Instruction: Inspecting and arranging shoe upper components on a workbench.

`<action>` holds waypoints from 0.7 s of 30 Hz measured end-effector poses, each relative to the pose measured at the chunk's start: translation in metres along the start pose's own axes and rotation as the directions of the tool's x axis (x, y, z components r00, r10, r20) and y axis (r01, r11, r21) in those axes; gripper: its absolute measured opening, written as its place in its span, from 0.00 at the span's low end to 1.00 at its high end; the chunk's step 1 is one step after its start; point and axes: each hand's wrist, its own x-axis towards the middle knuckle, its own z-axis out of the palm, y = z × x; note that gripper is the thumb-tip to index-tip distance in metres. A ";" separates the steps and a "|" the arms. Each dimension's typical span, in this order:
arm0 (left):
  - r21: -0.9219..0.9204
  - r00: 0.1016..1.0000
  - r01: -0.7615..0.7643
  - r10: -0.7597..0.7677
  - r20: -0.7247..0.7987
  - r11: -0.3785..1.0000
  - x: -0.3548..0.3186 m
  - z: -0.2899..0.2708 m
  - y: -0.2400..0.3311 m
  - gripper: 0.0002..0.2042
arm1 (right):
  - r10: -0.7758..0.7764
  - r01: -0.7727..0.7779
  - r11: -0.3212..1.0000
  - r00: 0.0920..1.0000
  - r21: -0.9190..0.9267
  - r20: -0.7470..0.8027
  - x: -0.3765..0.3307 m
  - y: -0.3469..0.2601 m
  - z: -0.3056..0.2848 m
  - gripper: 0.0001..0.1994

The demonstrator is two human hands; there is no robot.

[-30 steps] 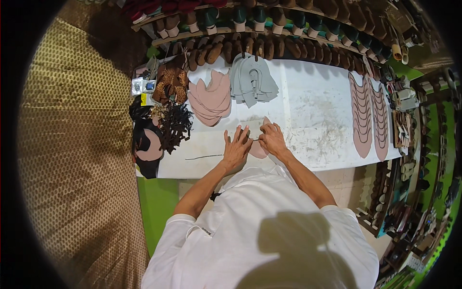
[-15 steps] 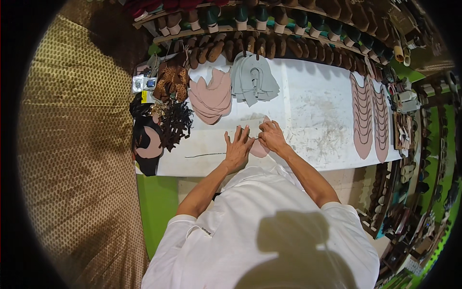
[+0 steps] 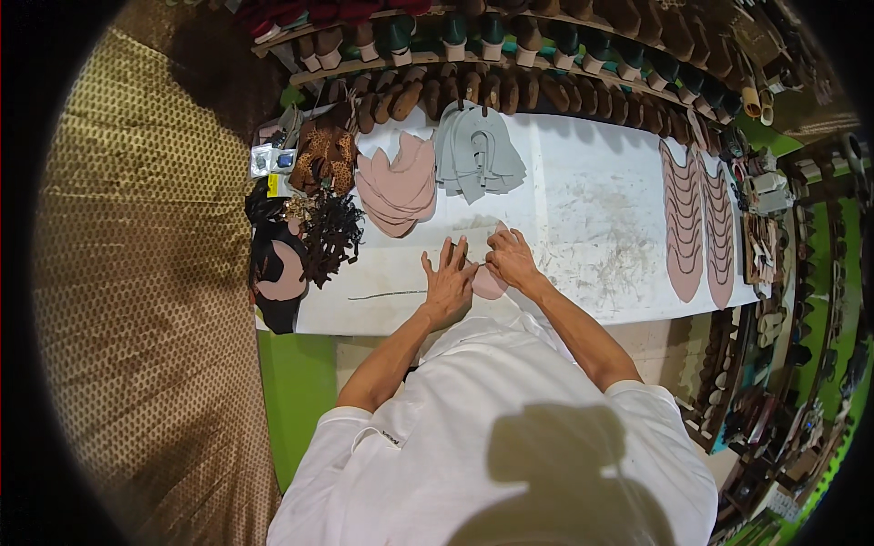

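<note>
A small pink cut piece (image 3: 490, 283), flat like shoe-upper material, lies on the white table close to my body. My left hand (image 3: 446, 284) rests palm down at its left, fingers spread, thumb reaching its edge. My right hand (image 3: 512, 258) is over the piece with bent fingers pinching at its inner edge, which the fingers partly cover. A thin dark cord (image 3: 387, 295) runs along the table from the left and passes out of sight under my left hand.
Farther back lie a pile of pink cut pieces (image 3: 396, 188) and grey ones (image 3: 480, 155). Dark-edged pink pieces (image 3: 685, 218) overlap in rows at the right. Black strips (image 3: 330, 232) heap up at the left. Shelves of shoe lasts (image 3: 492, 89) line the back.
Both hands stay almost in place over the pink piece. The right fingers have shifted very slightly left along its edge.
</note>
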 end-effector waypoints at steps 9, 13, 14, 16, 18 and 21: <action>-0.011 0.995 0.046 -0.046 -0.088 0.999 -0.006 0.006 0.017 0.25 | -0.009 0.009 1.000 1.000 0.013 -0.029 -0.001 0.003 0.003 0.06; -0.036 0.989 0.097 -0.100 -0.108 0.995 -0.007 0.011 0.019 0.24 | 0.020 -0.007 0.989 0.996 0.146 -0.092 -0.009 0.005 -0.001 0.07; -0.024 0.987 0.088 -0.091 -0.135 0.996 -0.008 0.013 0.020 0.24 | 0.068 -0.036 0.970 0.990 0.241 -0.125 -0.013 0.005 -0.003 0.07; -0.014 0.983 0.085 -0.086 -0.162 0.996 -0.008 0.013 0.022 0.24 | 0.139 -0.096 0.955 0.980 0.281 -0.140 -0.025 0.007 -0.004 0.08; 0.004 0.984 0.105 -0.103 -0.145 0.994 -0.010 0.014 0.023 0.24 | 0.209 -0.152 0.934 0.966 0.322 -0.151 -0.038 0.007 -0.006 0.08; 0.000 0.980 0.130 -0.128 -0.154 0.992 -0.010 0.017 0.025 0.25 | 0.167 -0.118 0.953 0.973 0.278 -0.159 -0.051 0.010 -0.006 0.10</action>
